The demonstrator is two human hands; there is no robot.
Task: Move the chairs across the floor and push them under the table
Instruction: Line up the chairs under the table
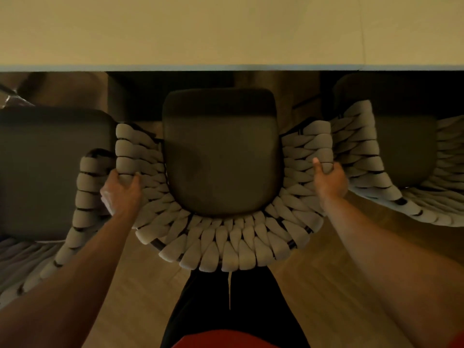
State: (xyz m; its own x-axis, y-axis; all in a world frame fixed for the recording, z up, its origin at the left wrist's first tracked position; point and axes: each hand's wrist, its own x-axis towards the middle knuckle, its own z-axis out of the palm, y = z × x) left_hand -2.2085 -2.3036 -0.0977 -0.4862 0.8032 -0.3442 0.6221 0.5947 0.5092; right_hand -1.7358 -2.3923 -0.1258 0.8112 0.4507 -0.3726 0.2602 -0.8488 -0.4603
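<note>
Just short of the near edge of the table (226, 31), in the head view, the middle chair (221, 159) is seen from above. Its dark seat is turned toward the table and is wholly in sight, with a narrow shadowed gap left between the seat front and the table edge. Its woven back (226, 249) of pale padded bands is curved round the side of the seat away from the table.

The left hand (120, 189) is closed round the left wing of that back, with the fingers curled over the outer side and the thumb laid on the inner side. The right hand (329, 179) is closed round the right wing likewise, its thumb stretched toward the table along the inner face.

Farther left along the table, the left chair (50, 172) is set farther back from the edge. Its woven side lies just beside the gripped left wing, and whether they touch cannot be told. Farther right along the table, the right chair (401, 151) is placed nearer, its seat front lost in the shadow at the table edge.

Wooden floor (313, 285) is shown on the side away from the table, with dark trousers (251, 297) and a red garment (238, 340) farthest from it.
</note>
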